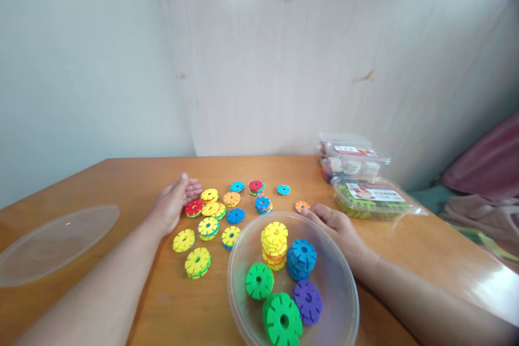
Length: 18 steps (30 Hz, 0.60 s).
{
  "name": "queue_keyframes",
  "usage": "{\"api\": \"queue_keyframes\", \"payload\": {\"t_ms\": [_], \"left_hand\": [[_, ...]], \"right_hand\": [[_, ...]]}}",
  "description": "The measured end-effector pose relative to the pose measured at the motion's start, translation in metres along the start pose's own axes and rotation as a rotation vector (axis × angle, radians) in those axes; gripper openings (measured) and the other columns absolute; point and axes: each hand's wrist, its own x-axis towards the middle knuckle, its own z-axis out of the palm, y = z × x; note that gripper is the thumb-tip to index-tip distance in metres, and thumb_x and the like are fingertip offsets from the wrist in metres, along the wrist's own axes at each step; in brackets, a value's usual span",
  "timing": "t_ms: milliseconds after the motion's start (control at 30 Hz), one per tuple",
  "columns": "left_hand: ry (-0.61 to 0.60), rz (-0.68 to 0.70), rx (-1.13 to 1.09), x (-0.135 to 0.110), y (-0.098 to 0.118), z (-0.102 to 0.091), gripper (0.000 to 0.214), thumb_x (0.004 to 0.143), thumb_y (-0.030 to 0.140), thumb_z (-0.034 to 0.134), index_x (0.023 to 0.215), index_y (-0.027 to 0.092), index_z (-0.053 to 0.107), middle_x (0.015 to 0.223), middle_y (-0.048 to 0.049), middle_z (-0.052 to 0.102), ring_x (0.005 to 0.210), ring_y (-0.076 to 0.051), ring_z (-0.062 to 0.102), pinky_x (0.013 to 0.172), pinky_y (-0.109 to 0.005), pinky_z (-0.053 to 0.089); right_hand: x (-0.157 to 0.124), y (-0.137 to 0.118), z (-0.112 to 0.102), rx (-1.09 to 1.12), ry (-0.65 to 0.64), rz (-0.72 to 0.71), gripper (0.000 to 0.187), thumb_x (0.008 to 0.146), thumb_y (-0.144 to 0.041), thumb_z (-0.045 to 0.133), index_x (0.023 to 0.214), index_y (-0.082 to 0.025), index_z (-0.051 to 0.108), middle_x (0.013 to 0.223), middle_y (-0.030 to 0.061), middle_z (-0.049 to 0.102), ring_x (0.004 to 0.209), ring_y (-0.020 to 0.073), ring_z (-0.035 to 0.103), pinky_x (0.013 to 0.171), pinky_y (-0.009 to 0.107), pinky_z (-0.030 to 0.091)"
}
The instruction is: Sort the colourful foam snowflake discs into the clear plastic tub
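My left hand [173, 201] lies on its edge on the wooden table [133, 178], fingers stretched out together, beside a red disc [194, 207] at the left of several loose coloured slotted discs [227, 211]. It holds nothing. My right hand [334, 225] rests against the far right rim of a clear plastic bowl [243, 259], fingers curved along it, close to an orange disc [302, 206]. Inside the bowl stand stacks of yellow discs [274, 243], blue discs [302, 257], green discs [271, 303] and purple discs [307, 299].
A clear round lid [52, 243] lies at the table's left. Three clear lidded boxes [357, 173] with labels sit at the back right near the table's edge. A pale wall stands behind. Pink cloth [486, 173] lies off the table to the right.
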Motion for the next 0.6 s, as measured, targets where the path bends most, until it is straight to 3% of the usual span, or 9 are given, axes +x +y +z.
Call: {"api": "queue_keyframes", "payload": {"t_ms": [200, 600], "left_hand": [[-0.001, 0.040, 0.061, 0.001, -0.004, 0.001, 0.051, 0.083, 0.060, 0.061, 0.096, 0.011, 0.066, 0.094, -0.0161, 0.073, 0.085, -0.021, 0.071, 0.083, -0.034, 0.054], [-0.014, 0.004, 0.133, -0.009, 0.013, 0.009, 0.052, 0.083, 0.062, 0.057, 0.099, 0.013, 0.067, 0.102, -0.0161, 0.072, 0.085, -0.020, 0.068, 0.079, -0.032, 0.051]], "right_hand": [[0.002, 0.003, -0.001, 0.023, -0.013, 0.005, 0.052, 0.079, -0.069, 0.059, 0.066, -0.020, 0.048, 0.058, -0.0046, 0.044, 0.052, 0.0109, 0.039, 0.046, 0.025, 0.031], [0.007, 0.015, -0.006, 0.007, -0.081, -0.021, 0.045, 0.083, -0.062, 0.060, 0.070, -0.019, 0.052, 0.062, -0.0029, 0.050, 0.056, 0.0129, 0.044, 0.050, 0.026, 0.034]]}}
